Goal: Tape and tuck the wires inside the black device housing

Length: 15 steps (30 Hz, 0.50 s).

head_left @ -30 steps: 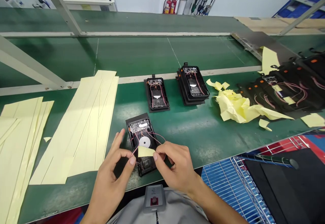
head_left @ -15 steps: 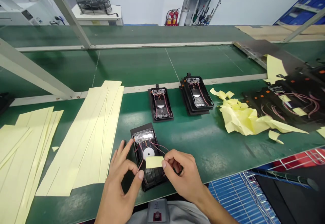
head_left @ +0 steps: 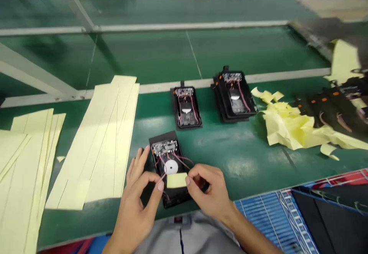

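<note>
In front of me lies a black plastic casing (head_left: pixel 176 200) with a circuit board (head_left: pixel 164 147) at its far end, a white disc (head_left: pixel 171 167) in the middle and thin pinkish wires (head_left: pixel 182 157). My left hand (head_left: pixel 136 204) is at the casing's left side, thumb and forefinger pinching a pinkish wire (head_left: pixel 164 175); its other fingers are stretched out. Between thumb and forefinger, my right hand (head_left: pixel 211 192) grips the right end of a small yellow paper piece (head_left: pixel 176 180). The paper is over the casing, just nearer than the disc; whether it touches is unclear.
Beyond are a similar casing (head_left: pixel 188 108) and a stack of casings (head_left: pixel 237 96). Yellow sheets (head_left: pixel 100 139) lie left, with more sheets (head_left: pixel 28 169) farther left. Crumpled yellow paper (head_left: pixel 290 127) and black parts (head_left: pixel 330 108) are right. A metal rail (head_left: pixel 161 88) crosses the green table.
The view has tipped downward, so the table appears higher. Both hands keep their pinches over the casing, and the yellow paper shows at a slightly different angle.
</note>
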Tool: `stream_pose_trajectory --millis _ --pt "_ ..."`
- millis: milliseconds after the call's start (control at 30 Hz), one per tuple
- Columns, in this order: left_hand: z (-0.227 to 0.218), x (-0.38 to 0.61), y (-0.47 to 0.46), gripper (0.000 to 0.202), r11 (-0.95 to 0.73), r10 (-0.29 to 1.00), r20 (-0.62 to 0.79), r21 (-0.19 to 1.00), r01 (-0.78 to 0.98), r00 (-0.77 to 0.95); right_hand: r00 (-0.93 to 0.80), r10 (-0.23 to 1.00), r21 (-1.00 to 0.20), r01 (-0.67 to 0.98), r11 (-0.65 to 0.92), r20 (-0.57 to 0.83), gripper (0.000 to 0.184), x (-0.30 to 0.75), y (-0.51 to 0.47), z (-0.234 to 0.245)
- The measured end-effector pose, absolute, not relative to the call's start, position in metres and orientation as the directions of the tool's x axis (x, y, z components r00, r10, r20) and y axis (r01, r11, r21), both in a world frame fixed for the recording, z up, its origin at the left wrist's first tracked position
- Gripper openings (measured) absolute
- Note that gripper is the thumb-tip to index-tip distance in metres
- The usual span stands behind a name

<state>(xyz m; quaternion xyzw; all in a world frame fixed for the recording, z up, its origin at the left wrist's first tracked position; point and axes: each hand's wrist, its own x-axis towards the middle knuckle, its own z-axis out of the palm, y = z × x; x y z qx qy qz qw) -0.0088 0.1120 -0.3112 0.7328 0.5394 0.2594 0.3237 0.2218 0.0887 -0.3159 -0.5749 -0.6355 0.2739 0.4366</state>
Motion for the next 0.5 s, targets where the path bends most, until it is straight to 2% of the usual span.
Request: stream_pose_trajectory --millis 200,500 --pt "-0.3014 -0.0039 0.1159 0.015 -0.136 0.957 -0.014 0.859 0.494 0.289 0.029 0.982 -0.888 0.434 0.155 0.186 0.02 0.2237 0.0911 -0.3175" --pt "-0.306 -0.0041 0.116 0.007 -0.162 0.955 0.023 0.875 0.456 0.295 -0.131 0.963 -0.87 0.414 0.269 0.235 0.017 0.2281 0.0923 -0.3161"
